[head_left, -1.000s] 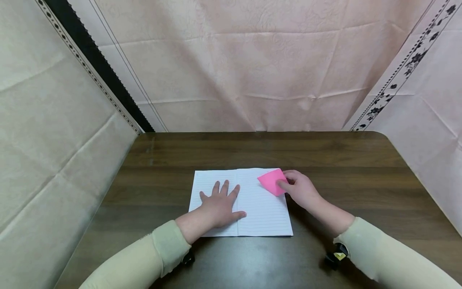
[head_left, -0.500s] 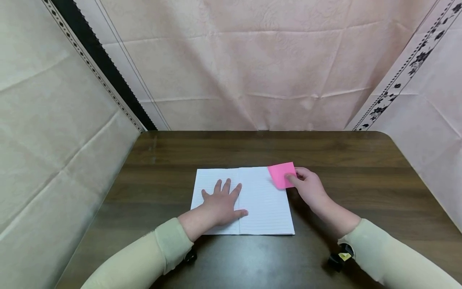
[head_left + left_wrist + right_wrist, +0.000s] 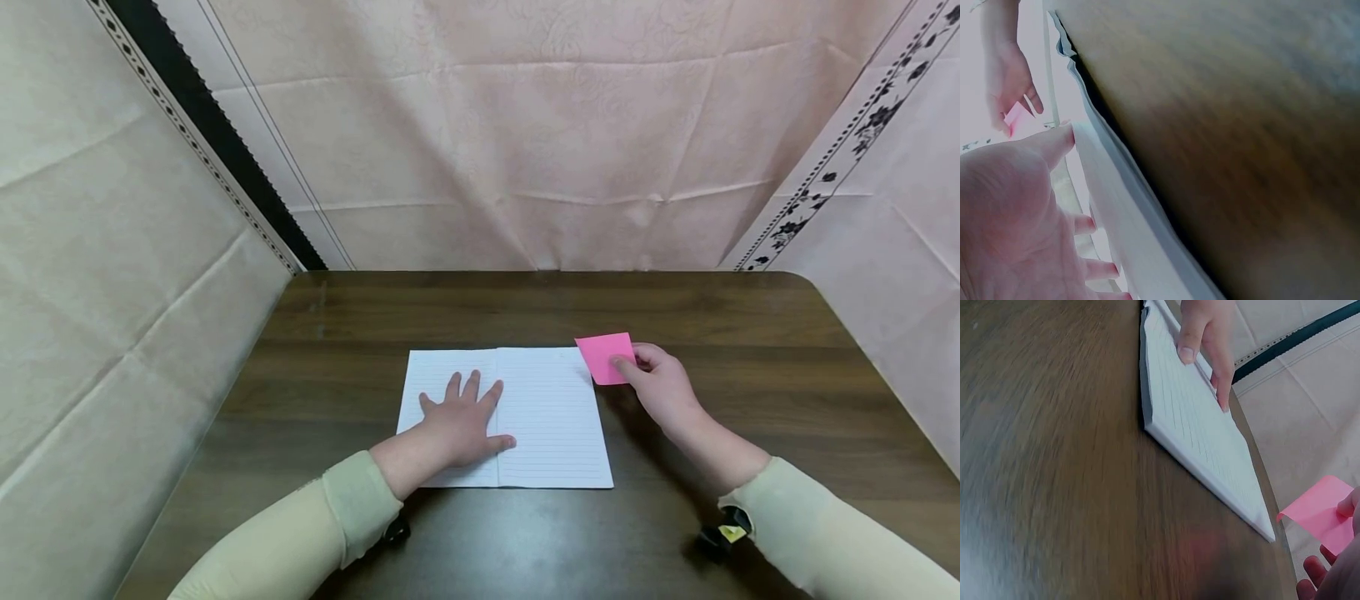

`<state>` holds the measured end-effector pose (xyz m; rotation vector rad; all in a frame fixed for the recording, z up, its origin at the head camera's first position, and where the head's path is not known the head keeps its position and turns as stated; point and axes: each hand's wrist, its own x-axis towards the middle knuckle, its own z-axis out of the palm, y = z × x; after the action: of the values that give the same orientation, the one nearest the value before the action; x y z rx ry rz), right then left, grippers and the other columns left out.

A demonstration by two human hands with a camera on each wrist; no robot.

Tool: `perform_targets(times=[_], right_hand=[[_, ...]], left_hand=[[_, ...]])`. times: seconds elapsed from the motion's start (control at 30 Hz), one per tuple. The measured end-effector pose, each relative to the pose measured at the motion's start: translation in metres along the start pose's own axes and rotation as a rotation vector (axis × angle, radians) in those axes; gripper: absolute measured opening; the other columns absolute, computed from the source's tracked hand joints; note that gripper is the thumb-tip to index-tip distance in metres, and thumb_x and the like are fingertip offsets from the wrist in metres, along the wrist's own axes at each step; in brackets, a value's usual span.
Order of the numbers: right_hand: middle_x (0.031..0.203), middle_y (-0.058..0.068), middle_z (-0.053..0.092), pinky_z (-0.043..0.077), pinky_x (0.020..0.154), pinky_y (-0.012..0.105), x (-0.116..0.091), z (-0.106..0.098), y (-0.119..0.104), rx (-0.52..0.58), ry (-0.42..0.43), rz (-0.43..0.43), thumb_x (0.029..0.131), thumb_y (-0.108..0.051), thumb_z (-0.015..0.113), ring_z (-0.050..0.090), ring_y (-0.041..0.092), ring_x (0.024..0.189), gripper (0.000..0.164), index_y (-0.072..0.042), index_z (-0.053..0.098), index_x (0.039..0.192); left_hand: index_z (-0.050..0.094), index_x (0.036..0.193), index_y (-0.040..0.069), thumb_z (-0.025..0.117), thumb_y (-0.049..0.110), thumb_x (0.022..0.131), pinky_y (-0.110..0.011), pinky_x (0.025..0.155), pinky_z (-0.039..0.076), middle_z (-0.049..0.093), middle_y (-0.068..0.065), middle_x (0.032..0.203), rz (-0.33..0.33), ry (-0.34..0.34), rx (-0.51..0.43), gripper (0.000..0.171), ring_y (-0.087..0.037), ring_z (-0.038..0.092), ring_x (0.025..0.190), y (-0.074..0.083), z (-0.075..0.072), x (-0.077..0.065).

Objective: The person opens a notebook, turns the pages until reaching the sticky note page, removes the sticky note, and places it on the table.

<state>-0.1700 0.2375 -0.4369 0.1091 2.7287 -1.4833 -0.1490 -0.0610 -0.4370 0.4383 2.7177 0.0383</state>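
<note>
An open notebook (image 3: 553,425) with lined white pages lies flat on the table. My left hand (image 3: 459,423) rests on its left page, fingers spread straight and the thumb reaching over the centre fold. Between thumb and fingers, my right hand (image 3: 660,382) pinches a pink sticky note (image 3: 602,357) by its right side. The note is at the notebook's top right corner, mostly past the page edge. In the right wrist view the sticky note (image 3: 1322,511) appears raised above the table, its far corner slightly curled. The left wrist view shows the left palm (image 3: 1010,212) over the pages.
The brown wooden table (image 3: 495,542) extends around the notebook on all sides. Pale cloth (image 3: 525,150) hangs behind the table and along both sides. A black device with a yellow mark (image 3: 726,532) is strapped at the right wrist.
My right hand has drawn the pink sticky note to the right and away, off the right page to beyond the notebook's corner. The left hand has kept its place on the left page.
</note>
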Motion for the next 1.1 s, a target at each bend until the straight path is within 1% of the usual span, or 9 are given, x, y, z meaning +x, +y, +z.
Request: perform_targets(times=[0.13,0.2,0.3,0.37,0.47,0.57,0.7,0.9,1.1], right_hand=[[0.128,0.017,0.057,0.046,0.085,0.042,0.001,-0.006,0.004,-0.09,0.018,-0.086,0.099,-0.034,0.061,0.052,0.033,0.108,0.042,-0.001,0.065,0.125],[0.126,0.018,0.058,0.047,0.086,0.044,0.001,-0.01,0.005,-0.146,0.039,-0.139,0.098,-0.03,0.063,0.053,0.033,0.107,0.039,0.0,0.066,0.122],[0.124,0.019,0.06,0.049,0.088,0.05,0.001,-0.016,0.008,-0.246,0.081,-0.222,0.097,-0.023,0.065,0.056,0.035,0.106,0.033,0.002,0.068,0.118],[0.121,0.018,0.062,0.05,0.087,0.053,0.0,-0.02,0.01,-0.32,0.104,-0.276,0.095,-0.019,0.066,0.058,0.036,0.105,0.029,0.001,0.07,0.115],[0.116,0.017,0.065,0.047,0.089,0.056,0.0,-0.024,0.015,-0.442,0.131,-0.375,0.091,-0.016,0.07,0.058,0.037,0.105,0.022,-0.001,0.073,0.107],[0.109,0.016,0.068,0.045,0.089,0.057,0.0,-0.028,0.022,-0.565,0.152,-0.477,0.086,-0.014,0.076,0.06,0.036,0.101,0.015,-0.005,0.076,0.098],[0.103,0.015,0.07,0.046,0.086,0.056,0.001,-0.031,0.029,-0.687,0.165,-0.576,0.08,-0.014,0.081,0.062,0.034,0.097,0.014,-0.008,0.076,0.091],[0.099,0.013,0.071,0.047,0.083,0.054,0.002,-0.032,0.037,-0.783,0.161,-0.684,0.078,-0.013,0.082,0.064,0.033,0.093,0.013,-0.007,0.076,0.087],[0.096,0.013,0.07,0.047,0.083,0.053,0.001,-0.033,0.042,-0.82,0.154,-0.746,0.075,-0.011,0.083,0.063,0.034,0.092,0.015,-0.005,0.076,0.087]], left_hand=[[0.023,0.159,0.028,0.052,0.071,0.088,-0.077,0.101,0.024,0.016,-0.012,0.164,-0.001,0.001,0.009,0.088,-0.04,0.013,0.149,0.0,-0.001,0.0],[0.023,0.159,0.028,0.052,0.071,0.088,-0.077,0.101,0.024,0.015,-0.012,0.164,-0.001,0.001,0.013,0.088,-0.04,0.013,0.149,0.0,-0.002,0.0],[0.022,0.159,0.027,0.051,0.071,0.089,-0.077,0.101,0.024,0.015,-0.012,0.165,0.003,0.003,0.014,0.088,-0.04,0.013,0.149,0.0,-0.002,0.0],[0.022,0.159,0.027,0.051,0.071,0.089,-0.077,0.101,0.023,0.015,-0.012,0.165,0.005,0.002,0.01,0.088,-0.04,0.013,0.149,0.0,-0.003,0.0],[0.022,0.159,0.027,0.052,0.071,0.088,-0.077,0.102,0.023,0.015,-0.012,0.165,0.008,-0.001,0.004,0.088,-0.04,0.013,0.149,0.001,-0.003,-0.001],[0.022,0.159,0.027,0.053,0.071,0.088,-0.077,0.101,0.023,0.015,-0.012,0.165,0.01,-0.003,0.0,0.088,-0.04,0.013,0.149,0.001,-0.002,-0.001],[0.023,0.159,0.027,0.053,0.071,0.088,-0.077,0.101,0.024,0.015,-0.011,0.165,0.007,-0.007,0.0,0.088,-0.04,0.014,0.149,0.001,-0.001,-0.001],[0.023,0.159,0.028,0.052,0.071,0.088,-0.077,0.101,0.024,0.016,-0.012,0.164,0.001,-0.009,0.013,0.088,-0.04,0.014,0.149,0.0,0.002,0.001],[0.023,0.159,0.027,0.052,0.071,0.088,-0.078,0.101,0.024,0.016,-0.012,0.164,0.009,-0.005,0.006,0.088,-0.04,0.014,0.148,-0.001,0.002,0.002]])
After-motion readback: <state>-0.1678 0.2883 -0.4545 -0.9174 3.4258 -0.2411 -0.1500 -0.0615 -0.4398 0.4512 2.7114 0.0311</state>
